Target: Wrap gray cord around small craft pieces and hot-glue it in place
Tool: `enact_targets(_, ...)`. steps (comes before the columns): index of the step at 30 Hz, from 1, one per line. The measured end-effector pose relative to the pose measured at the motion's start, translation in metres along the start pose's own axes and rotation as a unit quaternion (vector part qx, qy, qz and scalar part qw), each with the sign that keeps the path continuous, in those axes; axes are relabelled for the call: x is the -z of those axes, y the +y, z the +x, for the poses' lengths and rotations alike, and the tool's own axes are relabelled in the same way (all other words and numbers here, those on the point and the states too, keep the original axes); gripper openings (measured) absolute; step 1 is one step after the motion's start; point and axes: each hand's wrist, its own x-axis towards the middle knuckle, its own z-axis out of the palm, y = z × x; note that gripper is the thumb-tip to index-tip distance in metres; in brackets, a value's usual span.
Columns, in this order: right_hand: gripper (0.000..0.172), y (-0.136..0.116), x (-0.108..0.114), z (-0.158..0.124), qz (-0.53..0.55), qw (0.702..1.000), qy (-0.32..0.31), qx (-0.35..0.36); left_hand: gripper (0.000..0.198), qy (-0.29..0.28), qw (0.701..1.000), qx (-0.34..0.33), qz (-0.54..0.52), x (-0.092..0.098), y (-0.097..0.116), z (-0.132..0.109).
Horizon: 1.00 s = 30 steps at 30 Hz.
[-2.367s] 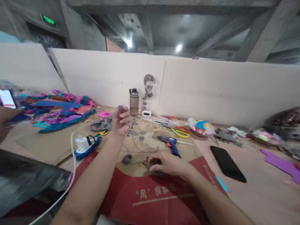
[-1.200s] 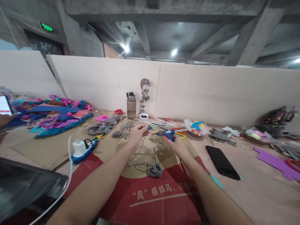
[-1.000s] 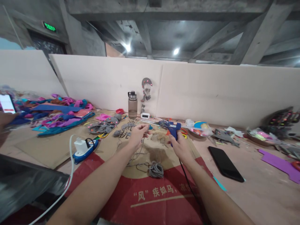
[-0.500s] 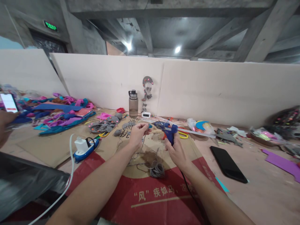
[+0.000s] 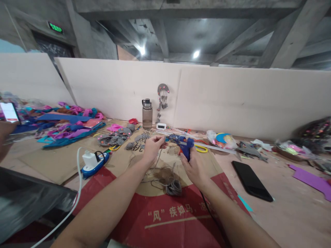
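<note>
In my right hand (image 5: 191, 165) is a blue glue gun (image 5: 184, 144), its nozzle pointing left and its cord trailing down toward me. My left hand (image 5: 153, 148) pinches a small teal piece (image 5: 167, 138) right at the nozzle tip; whether the two touch I cannot tell. Grey yarn (image 5: 158, 157) hangs below the left fingers and runs to a coiled yarn bundle (image 5: 173, 187) on the cardboard sheet (image 5: 124, 213). Behind the glue gun lie yellow-handled scissors (image 5: 201, 148).
A water bottle (image 5: 147, 115) and small white clock (image 5: 161, 126) stand at the back. Left are a blue power strip (image 5: 95, 166), grey felt pieces (image 5: 116, 136) and piled fabric (image 5: 69, 125). A black phone (image 5: 252, 181) lies right. At far left, another person's hand (image 5: 6, 132) holds a phone.
The glue gun and my right hand have shifted slightly left, bringing the nozzle closer to my left fingertips. My left hand stays nearly in place, still pinching the teal piece.
</note>
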Motion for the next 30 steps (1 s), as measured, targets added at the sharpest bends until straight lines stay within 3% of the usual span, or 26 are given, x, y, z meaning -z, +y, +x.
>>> enact_targets(30, 0.030, -0.0028, 0.0001, -0.0018, -0.034, 0.999, 0.002, -0.018, 0.032, -0.005, 1.000, 0.011, -0.010, -0.0005, 0.0044, -0.0008)
